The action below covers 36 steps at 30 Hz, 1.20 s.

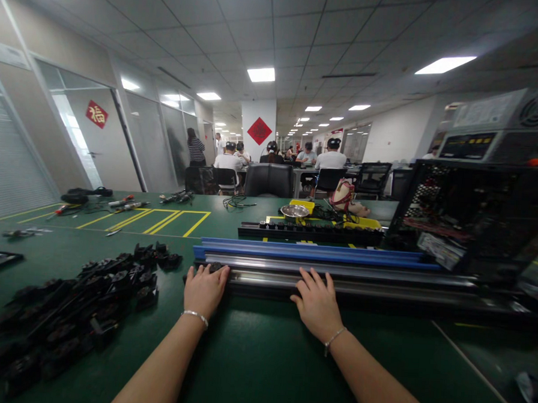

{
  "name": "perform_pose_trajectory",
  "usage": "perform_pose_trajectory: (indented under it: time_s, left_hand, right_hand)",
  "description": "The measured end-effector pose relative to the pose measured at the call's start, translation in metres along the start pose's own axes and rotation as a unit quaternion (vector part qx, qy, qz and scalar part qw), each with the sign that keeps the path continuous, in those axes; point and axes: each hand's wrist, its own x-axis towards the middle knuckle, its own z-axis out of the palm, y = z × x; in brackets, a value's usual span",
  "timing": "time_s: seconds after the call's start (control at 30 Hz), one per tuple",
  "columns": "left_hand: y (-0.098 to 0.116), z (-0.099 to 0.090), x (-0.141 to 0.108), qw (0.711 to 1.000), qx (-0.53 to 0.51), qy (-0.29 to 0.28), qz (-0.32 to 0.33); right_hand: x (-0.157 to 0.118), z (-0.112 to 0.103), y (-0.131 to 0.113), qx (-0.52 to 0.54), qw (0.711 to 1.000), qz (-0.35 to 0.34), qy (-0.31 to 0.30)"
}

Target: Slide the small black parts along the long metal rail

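left hand (205, 291): can't tell grip | right hand (317, 306): splayed, grip unclosed | long, straight, glossy rail (262, 278) at both

Red sign (97, 114) on the door (106, 143) reads 福

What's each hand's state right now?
Left hand: fingers over the long metal rail's left end; grip can't be told.
Right hand: open, fingers spread over the same rail.

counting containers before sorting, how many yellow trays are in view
2: one yellow tray partly behind the metal bowl, the other just left of the computer case. Others may be hidden.
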Motion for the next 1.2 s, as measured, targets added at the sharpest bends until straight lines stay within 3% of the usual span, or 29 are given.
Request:
perform_pose_trajectory:
  time_s: [1.2]
  left_hand:
    - [-0.014, 0.006, 0.002, 0.998, 0.003, 0.043, -0.037]
  right_hand:
    - [0.0, 0.0, 0.0, 0.005, 1.0, 0.005, 0.001]
